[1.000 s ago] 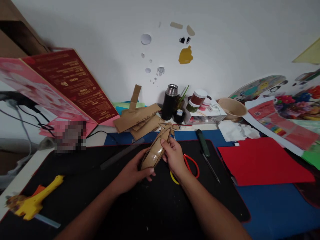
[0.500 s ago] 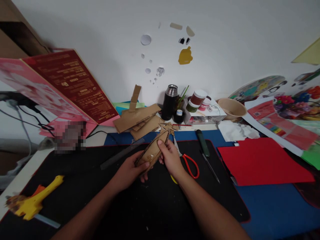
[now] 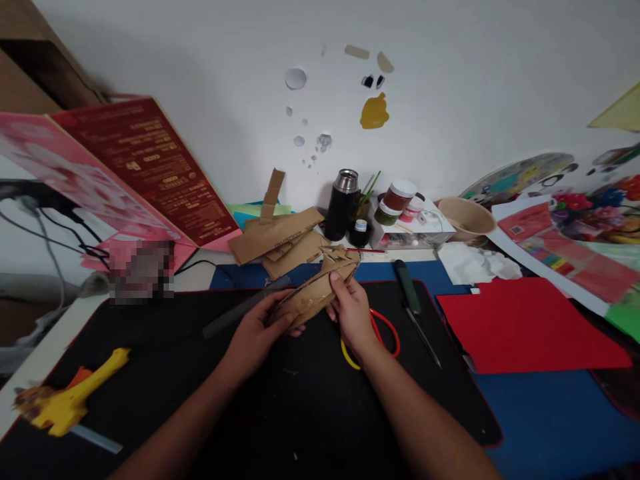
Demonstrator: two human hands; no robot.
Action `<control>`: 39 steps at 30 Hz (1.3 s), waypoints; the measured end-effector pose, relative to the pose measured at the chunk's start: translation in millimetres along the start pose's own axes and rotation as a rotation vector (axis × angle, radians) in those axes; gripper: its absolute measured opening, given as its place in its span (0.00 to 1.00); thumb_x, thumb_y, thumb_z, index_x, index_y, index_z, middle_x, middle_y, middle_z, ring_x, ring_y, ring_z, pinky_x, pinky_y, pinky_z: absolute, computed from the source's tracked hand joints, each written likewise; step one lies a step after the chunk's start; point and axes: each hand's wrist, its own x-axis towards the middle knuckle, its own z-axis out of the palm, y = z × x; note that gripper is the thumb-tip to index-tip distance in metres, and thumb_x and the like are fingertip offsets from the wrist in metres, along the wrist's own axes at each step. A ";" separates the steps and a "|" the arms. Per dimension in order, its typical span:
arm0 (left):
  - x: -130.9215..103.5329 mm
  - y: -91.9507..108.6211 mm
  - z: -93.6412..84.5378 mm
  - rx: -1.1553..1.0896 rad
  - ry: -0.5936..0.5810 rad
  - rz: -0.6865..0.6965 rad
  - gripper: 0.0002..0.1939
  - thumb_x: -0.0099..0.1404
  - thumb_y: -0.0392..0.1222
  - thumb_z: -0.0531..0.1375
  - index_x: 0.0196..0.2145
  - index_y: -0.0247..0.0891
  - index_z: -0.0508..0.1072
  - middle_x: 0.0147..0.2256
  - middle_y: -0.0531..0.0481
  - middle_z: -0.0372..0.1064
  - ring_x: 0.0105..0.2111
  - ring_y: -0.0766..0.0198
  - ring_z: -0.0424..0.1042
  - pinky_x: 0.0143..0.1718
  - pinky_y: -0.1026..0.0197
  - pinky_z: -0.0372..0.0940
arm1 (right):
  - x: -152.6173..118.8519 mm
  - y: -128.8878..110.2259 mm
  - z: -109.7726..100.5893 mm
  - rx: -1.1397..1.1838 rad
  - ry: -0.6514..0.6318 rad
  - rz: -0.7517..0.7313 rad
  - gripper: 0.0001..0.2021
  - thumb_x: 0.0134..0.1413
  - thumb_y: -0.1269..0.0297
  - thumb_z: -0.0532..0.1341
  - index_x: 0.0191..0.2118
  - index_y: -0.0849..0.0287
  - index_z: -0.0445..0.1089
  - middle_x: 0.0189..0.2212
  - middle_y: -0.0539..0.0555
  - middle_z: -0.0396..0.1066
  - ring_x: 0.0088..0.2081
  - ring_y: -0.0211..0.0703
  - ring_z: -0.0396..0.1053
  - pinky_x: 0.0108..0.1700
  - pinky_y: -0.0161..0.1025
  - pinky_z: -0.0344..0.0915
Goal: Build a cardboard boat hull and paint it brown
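Observation:
A narrow folded piece of cardboard (image 3: 313, 293) with a shiny patch, perhaps glue or tape, is held above the black mat (image 3: 300, 413). My left hand (image 3: 263, 327) grips its lower left end, thumb on the upper face and fingers beneath. My right hand (image 3: 350, 310) pinches its other side near the upper right end, thumb on top. Scissors (image 3: 386, 330) with red and yellow handles lie under and beside my right hand, their blades hidden. Cardboard scraps (image 3: 340, 253) lie just beyond the held piece.
A yellow glue gun (image 3: 85, 400) lies on the left. Right of the scissors are a green-handled tool (image 3: 407, 287) and a pen-like tool (image 3: 424, 337). Red sheets (image 3: 530, 327) lie further right. Behind stand a black thermos (image 3: 341, 207), paint jars (image 3: 397, 197) and stacked cardboard (image 3: 275, 237).
Both hands have turned the cardboard to a flatter angle, its far end swinging right. My right hand has shifted slightly right, and more of the yellow scissor handle shows.

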 end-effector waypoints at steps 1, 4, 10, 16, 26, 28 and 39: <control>1.6 0.2 -0.5 -0.048 0.066 0.024 0.27 0.53 0.46 0.77 0.50 0.40 0.80 0.46 0.45 0.80 0.35 0.56 0.82 0.36 0.54 0.79 | 0.1 0.4 -0.3 0.009 -0.006 0.002 0.22 0.55 0.42 0.69 0.32 0.55 0.65 0.15 0.37 0.51 0.14 0.30 0.48 0.15 0.30 0.50; 6.0 2.3 -2.6 -0.224 0.208 0.104 0.23 0.53 0.47 0.77 0.45 0.38 0.82 0.46 0.45 0.79 0.39 0.58 0.79 0.35 0.60 0.78 | -1.2 1.5 0.3 -0.003 -0.056 0.017 0.23 0.56 0.42 0.69 0.30 0.54 0.62 0.14 0.36 0.47 0.13 0.30 0.47 0.16 0.31 0.49; 7.0 4.0 -2.9 -0.345 0.165 0.099 0.27 0.63 0.59 0.69 0.53 0.38 0.79 0.45 0.42 0.78 0.29 0.59 0.79 0.25 0.60 0.75 | -6.4 3.5 5.0 -0.152 -0.126 0.049 0.28 0.56 0.37 0.67 0.23 0.54 0.58 0.12 0.39 0.50 0.13 0.32 0.52 0.16 0.33 0.48; 6.4 4.3 1.2 -0.327 0.196 0.136 0.24 0.64 0.53 0.70 0.51 0.36 0.79 0.42 0.43 0.78 0.28 0.61 0.78 0.26 0.60 0.74 | -6.6 3.6 3.0 -0.223 -0.163 0.064 0.31 0.59 0.36 0.64 0.17 0.55 0.58 0.11 0.45 0.56 0.13 0.33 0.55 0.19 0.34 0.49; 7.7 0.3 -0.6 -0.364 0.243 0.152 0.24 0.59 0.49 0.73 0.50 0.38 0.77 0.42 0.47 0.75 0.28 0.64 0.76 0.26 0.62 0.73 | -9.5 3.4 3.3 -0.311 -0.206 0.081 0.33 0.62 0.37 0.61 0.15 0.55 0.60 0.10 0.47 0.57 0.14 0.35 0.55 0.20 0.36 0.50; 8.9 -0.4 -0.7 -0.404 0.258 0.142 0.22 0.60 0.50 0.71 0.49 0.37 0.77 0.43 0.46 0.75 0.31 0.61 0.76 0.26 0.61 0.74 | -10.1 3.5 2.8 -0.355 -0.229 0.084 0.34 0.63 0.37 0.60 0.14 0.55 0.60 0.10 0.48 0.58 0.14 0.35 0.56 0.22 0.36 0.51; 11.3 0.3 -2.7 -0.391 0.336 0.140 0.16 0.63 0.47 0.64 0.47 0.39 0.77 0.42 0.46 0.73 0.37 0.57 0.74 0.24 0.61 0.74 | -11.0 4.1 2.0 -0.471 -0.265 0.095 0.35 0.62 0.33 0.58 0.13 0.55 0.61 0.10 0.50 0.60 0.16 0.37 0.59 0.25 0.37 0.55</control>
